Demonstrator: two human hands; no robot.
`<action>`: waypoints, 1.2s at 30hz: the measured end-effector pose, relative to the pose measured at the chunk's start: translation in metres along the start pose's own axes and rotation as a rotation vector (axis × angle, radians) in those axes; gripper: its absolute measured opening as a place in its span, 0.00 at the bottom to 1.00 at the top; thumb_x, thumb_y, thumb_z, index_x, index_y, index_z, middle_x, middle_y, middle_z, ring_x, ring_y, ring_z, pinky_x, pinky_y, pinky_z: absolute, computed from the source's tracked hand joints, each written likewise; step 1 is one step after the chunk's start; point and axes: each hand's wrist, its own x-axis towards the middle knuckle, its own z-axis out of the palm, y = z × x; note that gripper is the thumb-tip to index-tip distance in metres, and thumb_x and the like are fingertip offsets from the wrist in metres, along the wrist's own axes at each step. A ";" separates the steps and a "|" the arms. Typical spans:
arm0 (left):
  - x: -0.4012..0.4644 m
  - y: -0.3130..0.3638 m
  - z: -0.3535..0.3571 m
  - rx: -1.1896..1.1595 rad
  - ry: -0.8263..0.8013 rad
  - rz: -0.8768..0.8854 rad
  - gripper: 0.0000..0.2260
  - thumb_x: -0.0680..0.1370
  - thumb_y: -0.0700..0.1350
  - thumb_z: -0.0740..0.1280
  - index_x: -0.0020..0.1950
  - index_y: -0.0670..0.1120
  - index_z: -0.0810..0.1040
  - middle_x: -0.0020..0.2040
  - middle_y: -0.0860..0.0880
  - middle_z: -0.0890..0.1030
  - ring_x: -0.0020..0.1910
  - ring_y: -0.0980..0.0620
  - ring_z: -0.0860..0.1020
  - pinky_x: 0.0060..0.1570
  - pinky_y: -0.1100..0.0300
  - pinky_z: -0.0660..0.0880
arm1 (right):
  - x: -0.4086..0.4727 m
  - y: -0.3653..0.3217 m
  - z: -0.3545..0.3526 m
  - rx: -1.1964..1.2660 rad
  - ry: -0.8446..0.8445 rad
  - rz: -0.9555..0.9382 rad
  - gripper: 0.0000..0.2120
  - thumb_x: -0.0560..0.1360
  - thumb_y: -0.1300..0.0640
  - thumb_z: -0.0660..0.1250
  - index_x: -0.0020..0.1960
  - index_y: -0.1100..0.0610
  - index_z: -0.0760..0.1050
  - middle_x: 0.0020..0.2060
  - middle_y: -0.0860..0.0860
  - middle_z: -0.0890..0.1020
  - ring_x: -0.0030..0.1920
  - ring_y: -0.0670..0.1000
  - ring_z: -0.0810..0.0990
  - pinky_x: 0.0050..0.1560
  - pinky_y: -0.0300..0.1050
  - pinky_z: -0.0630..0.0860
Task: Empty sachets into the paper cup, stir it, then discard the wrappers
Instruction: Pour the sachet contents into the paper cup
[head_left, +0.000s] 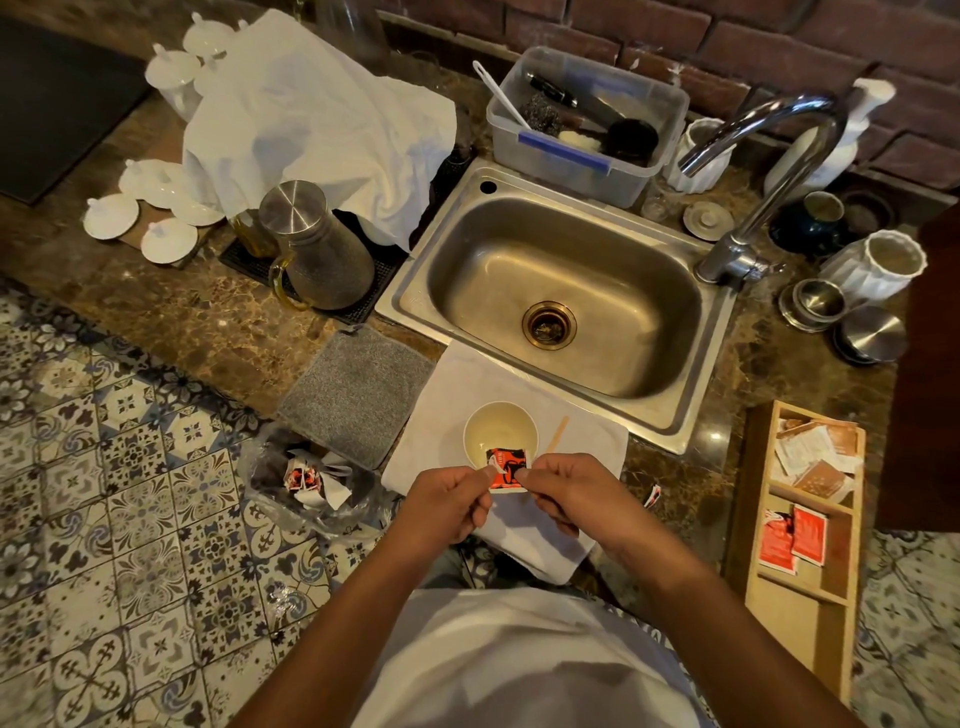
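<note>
Red-black sachet, white paper cup

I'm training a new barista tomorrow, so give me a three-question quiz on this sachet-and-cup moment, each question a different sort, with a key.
1. True or false: both hands pinch the red sachet above the paper cup.
2. Where does the wooden stirrer lie?
A. inside the cup
B. on the white cloth, right of the cup
C. in the sink
3. Fill in: used wrappers lie in the plastic-lined ____ on the floor, left of the cloth.

Key: 1 true, the left hand and right hand each hold an edge; 2 B; 3 bin.
</note>
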 end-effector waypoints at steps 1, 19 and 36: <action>0.000 0.000 0.000 0.007 -0.007 -0.002 0.18 0.81 0.48 0.67 0.33 0.43 0.77 0.27 0.46 0.74 0.21 0.55 0.65 0.23 0.65 0.61 | 0.000 0.000 0.000 0.002 0.002 0.002 0.15 0.80 0.58 0.68 0.35 0.59 0.75 0.22 0.50 0.69 0.23 0.49 0.63 0.27 0.43 0.60; 0.001 0.000 0.003 0.009 -0.023 0.006 0.16 0.81 0.46 0.66 0.34 0.43 0.78 0.27 0.45 0.74 0.22 0.55 0.64 0.25 0.63 0.60 | 0.006 0.006 -0.001 -0.054 0.036 -0.026 0.13 0.80 0.57 0.67 0.38 0.62 0.78 0.25 0.53 0.74 0.24 0.50 0.67 0.27 0.42 0.64; 0.007 -0.008 0.004 -0.004 -0.021 0.033 0.17 0.82 0.46 0.66 0.35 0.41 0.78 0.27 0.44 0.76 0.21 0.54 0.64 0.24 0.64 0.59 | 0.007 0.003 0.001 -0.043 0.036 -0.031 0.14 0.81 0.55 0.67 0.38 0.58 0.78 0.24 0.51 0.75 0.24 0.48 0.68 0.28 0.42 0.65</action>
